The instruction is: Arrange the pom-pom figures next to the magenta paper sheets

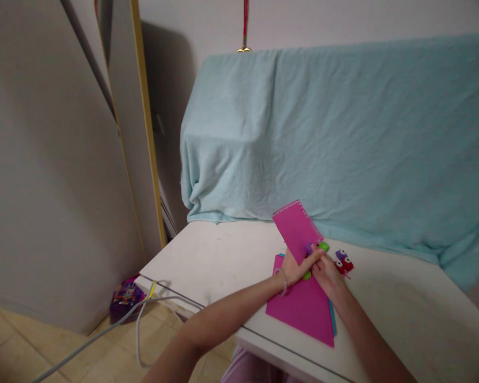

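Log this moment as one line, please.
left hand: holding raised pink sheet | right hand: at green item, grip partly hidden | nearby: red figure | below: flat pink sheet on white table

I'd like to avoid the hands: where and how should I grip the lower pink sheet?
Probably pinch the lower pink sheet by its near edge, from the near side, thumb on top. It lies flat, that edge uncovered, while the left hand and right hand are over its far part. A blue layer shows along its right side; gripping there might catch both.
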The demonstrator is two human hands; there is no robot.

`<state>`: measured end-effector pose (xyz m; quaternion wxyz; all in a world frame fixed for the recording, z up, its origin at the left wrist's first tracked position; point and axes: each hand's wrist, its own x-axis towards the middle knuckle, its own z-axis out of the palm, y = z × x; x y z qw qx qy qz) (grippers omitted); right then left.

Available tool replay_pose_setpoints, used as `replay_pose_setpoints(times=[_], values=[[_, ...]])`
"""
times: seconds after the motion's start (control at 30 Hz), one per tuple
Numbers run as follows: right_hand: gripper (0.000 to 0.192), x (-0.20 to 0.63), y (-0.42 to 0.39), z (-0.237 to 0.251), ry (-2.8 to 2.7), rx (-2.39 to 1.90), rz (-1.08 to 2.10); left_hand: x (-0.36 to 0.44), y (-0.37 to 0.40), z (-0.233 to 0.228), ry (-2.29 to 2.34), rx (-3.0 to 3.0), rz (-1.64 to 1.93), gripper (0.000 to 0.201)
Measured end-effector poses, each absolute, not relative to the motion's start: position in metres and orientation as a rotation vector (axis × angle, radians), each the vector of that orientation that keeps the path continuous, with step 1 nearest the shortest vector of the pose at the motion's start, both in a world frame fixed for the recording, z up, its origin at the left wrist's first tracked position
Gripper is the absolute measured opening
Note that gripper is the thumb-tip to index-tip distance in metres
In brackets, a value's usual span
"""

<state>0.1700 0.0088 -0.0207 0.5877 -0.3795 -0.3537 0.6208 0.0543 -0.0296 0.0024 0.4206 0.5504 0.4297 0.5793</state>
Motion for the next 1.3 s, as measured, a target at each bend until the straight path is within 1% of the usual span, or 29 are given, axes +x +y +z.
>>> replay_pose_setpoints(times=[0.07, 0.2, 0.33, 0.43, 0.6, 0.73, 0.9, 1.13, 1.3], values=[[0.024, 0.17, 0.009, -0.022, -0.83, -0.874, 1.5, 0.052, -0.03, 0.0, 1.083, 1.399, 1.485, 0.047], [0.032, 0.168, 0.008, -0.025, -0.816, -0.841, 1.581, 0.048, -0.027, -0.007, 1.163, 1.377, 1.438, 0.055], [0.03, 0.168, 0.008, -0.027, -0.861, -0.817, 1.556, 0.044, -0.018, -0.013, 1.237, 1.489, 1.408, 0.06], [0.028, 0.169, 0.007, -0.025, -0.893, -0.798, 1.562, 0.041, -0.011, -0.015, 1.275, 1.523, 1.453, 0.06], [0.024, 0.168, 0.005, -0.02, -0.983, -0.78, 1.611, 0.034, -0.002, -0.015, 1.283, 1.22, 1.594, 0.069], [0.025, 0.17, 0.007, -0.02, -0.943, -0.805, 1.617, 0.034, 0.011, -0.023, 1.152, 1.006, 1.629, 0.077], [0.025, 0.175, 0.012, -0.027, -0.912, -0.792, 1.691, 0.039, 0.019, -0.033, 1.129, 0.908, 1.619, 0.07], [0.023, 0.176, 0.015, -0.026, -0.852, -0.765, 1.716, 0.041, 0.009, -0.027, 1.172, 0.937, 1.637, 0.056], [0.02, 0.177, 0.013, -0.022, -0.751, -0.699, 1.774, 0.041, 0.009, -0.031, 1.123, 1.017, 1.585, 0.056]])
